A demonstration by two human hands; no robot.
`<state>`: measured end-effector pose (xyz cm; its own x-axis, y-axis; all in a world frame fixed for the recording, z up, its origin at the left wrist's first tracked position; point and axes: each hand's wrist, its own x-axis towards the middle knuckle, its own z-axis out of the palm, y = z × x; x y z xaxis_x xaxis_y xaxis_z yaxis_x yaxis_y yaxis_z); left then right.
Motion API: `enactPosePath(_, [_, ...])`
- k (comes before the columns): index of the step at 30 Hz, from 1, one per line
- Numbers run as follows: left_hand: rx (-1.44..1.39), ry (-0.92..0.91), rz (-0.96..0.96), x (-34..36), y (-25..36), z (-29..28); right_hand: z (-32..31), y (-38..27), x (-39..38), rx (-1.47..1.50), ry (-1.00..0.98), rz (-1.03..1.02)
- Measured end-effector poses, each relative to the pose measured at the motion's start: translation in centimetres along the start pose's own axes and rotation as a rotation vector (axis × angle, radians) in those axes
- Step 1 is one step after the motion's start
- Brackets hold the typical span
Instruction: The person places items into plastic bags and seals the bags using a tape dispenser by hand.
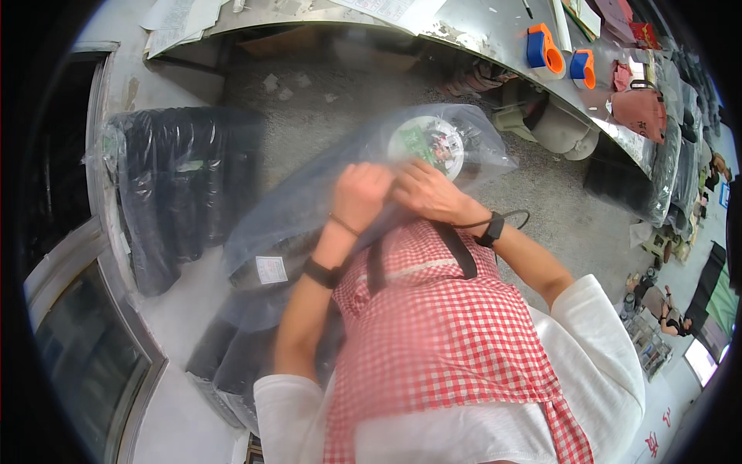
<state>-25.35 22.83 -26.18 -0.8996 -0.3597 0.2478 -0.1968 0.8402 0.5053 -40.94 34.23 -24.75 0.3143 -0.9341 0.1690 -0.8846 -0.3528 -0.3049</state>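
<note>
A large bluish clear plastic bag (301,216) lies diagonally in front of me around a dark roll with a white sticker (270,269) near its lower left. A round white, green-printed label (423,141) shows through the bag's upper right end. My left hand (362,189) and my right hand (423,192) are close together just below that label, fingers curled and pinched on the plastic. The exact fold they hold is hard to make out.
Wrapped dark rolls (182,185) stand at left beside a window frame (100,232), with more below. A metal table (456,29) spans the top, holding papers and two orange-blue tape dispensers (545,50). A person (674,309) is far off at right.
</note>
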Motion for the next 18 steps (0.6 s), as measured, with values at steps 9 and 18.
enactPosePath(9, [-0.201, 0.015, -0.035, -2.8, -0.7, 4.8, 0.7, 1.1, 0.0, -0.036, 0.012, -0.01])
enactPosePath(18, [-0.169, -0.194, -0.196, -2.8, 1.6, 2.2, 1.7, 1.8, -0.2, 0.191, -0.211, 0.064])
